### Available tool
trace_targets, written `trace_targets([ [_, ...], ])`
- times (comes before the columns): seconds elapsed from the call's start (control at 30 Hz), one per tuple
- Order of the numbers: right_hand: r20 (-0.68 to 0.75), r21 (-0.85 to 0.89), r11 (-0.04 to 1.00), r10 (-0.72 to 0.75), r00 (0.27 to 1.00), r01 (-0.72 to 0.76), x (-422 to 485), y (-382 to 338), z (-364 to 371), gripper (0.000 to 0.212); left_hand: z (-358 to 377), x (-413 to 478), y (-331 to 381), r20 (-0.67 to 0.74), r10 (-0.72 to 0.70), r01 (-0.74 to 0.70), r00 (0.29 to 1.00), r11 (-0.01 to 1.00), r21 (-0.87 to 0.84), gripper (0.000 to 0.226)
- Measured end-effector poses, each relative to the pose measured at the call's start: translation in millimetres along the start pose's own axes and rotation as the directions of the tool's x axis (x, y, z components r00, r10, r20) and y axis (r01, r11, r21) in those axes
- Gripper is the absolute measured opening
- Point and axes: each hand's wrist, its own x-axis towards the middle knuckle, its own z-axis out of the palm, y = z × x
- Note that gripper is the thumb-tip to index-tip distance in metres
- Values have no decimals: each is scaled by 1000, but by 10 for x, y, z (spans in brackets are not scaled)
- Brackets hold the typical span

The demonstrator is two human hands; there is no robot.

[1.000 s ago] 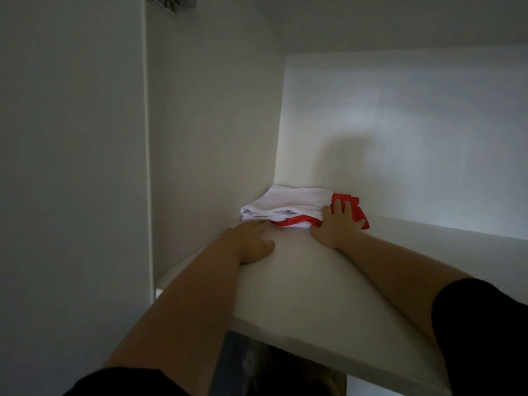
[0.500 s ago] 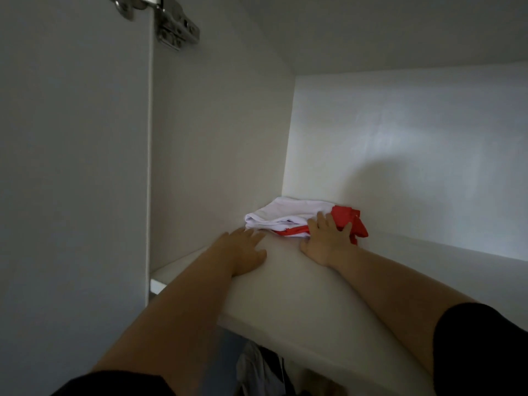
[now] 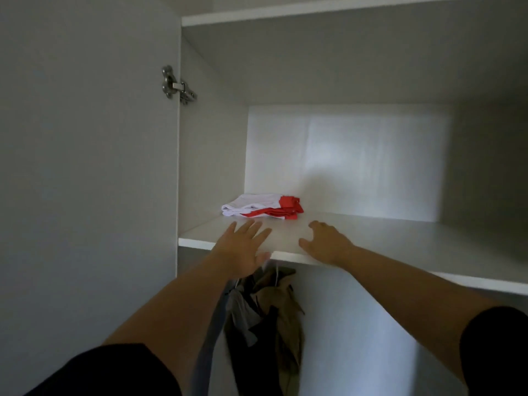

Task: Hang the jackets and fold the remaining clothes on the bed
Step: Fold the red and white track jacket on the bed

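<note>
A folded white and red garment (image 3: pixel 261 207) lies on the white wardrobe shelf (image 3: pixel 400 247), near its left back corner. My left hand (image 3: pixel 243 250) hovers over the shelf's front edge with fingers spread, holding nothing and apart from the garment. My right hand (image 3: pixel 325 244) is beside it over the shelf, fingers loosely bent and empty. Below the shelf hang several jackets (image 3: pixel 268 318), tan, dark and grey, partly hidden by my left arm.
The open wardrobe door (image 3: pixel 85 181) stands at the left with a metal hinge (image 3: pixel 175 87). Another shelf board (image 3: pixel 343 10) runs above. To the right of the garment the shelf is bare.
Both hands have let go of the folded garment and drawn back toward the shelf's front edge. The view has pulled back, so the hanging jackets now show.
</note>
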Motion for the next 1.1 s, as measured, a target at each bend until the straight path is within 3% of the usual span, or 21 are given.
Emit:
trace_targets([
  [0.17,-206,-205,971,76,976,-119,-1476,357,-510,65,-540,-540,901,-199,101,-99,975,995,20,64],
  [0.37,-280,-445,848,175,944,-289,-3266,809,-1242,66,-1270,-1058,2151,-351,336,-361,874,933,-5,64],
  [0.53,-374,-531,723,268,888,-442,-4726,1183,-1977,70,-2076,-1477,3362,-467,408,-508,785,855,-107,67],
  [0.8,-530,-525,494,448,720,-693,-7203,1929,-2939,67,-3211,-2407,5485,-620,551,-751,558,653,-96,67],
  [1.1,-558,-594,221,580,594,-773,-10513,2743,-3909,67,-4327,-4179,8531,-665,601,-894,443,349,-279,65],
])
